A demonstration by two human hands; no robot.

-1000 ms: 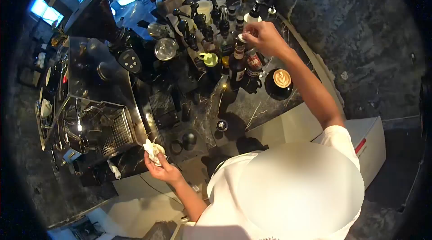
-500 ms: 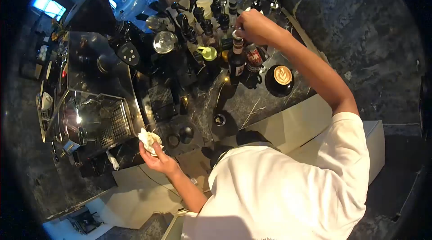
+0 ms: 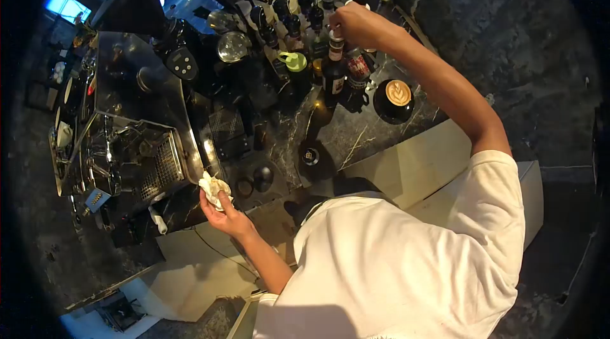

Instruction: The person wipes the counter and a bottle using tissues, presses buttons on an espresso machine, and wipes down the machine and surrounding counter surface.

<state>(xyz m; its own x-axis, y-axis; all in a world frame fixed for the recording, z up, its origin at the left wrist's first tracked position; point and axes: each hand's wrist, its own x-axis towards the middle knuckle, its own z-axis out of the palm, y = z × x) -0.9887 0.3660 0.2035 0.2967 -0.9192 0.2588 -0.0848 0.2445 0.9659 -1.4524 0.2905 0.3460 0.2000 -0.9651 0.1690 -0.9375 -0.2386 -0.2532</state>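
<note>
The fingers of the right hand (image 3: pixel 361 26) are bent over the top of a dark bottle (image 3: pixel 333 78); their tips are partly hidden, so I cannot tell whether they grip its cap. The fingers of the left hand (image 3: pixel 230 219) are closed around a crumpled white cloth (image 3: pixel 215 188), held up near the front edge of the bench (image 3: pixel 356 142), just beside the coffee machine (image 3: pixel 136 85). The dark bottle stands upright on the bench, with a red-labelled bottle (image 3: pixel 357 66) to its right and a green-topped container (image 3: pixel 293 61) to its left. Behind these, pump bottles (image 3: pixel 290 24) crowd together. Right of the red-labelled bottle, a cup of coffee (image 3: pixel 398 92) with a leaf pattern sits on a dark saucer (image 3: pixel 394 114). A small round object (image 3: pixel 310 156) lies nearer the person, apart from the bottles. Farther left, a grinder (image 3: pixel 182 62) with buttons stands beside the coffee machine.
</note>
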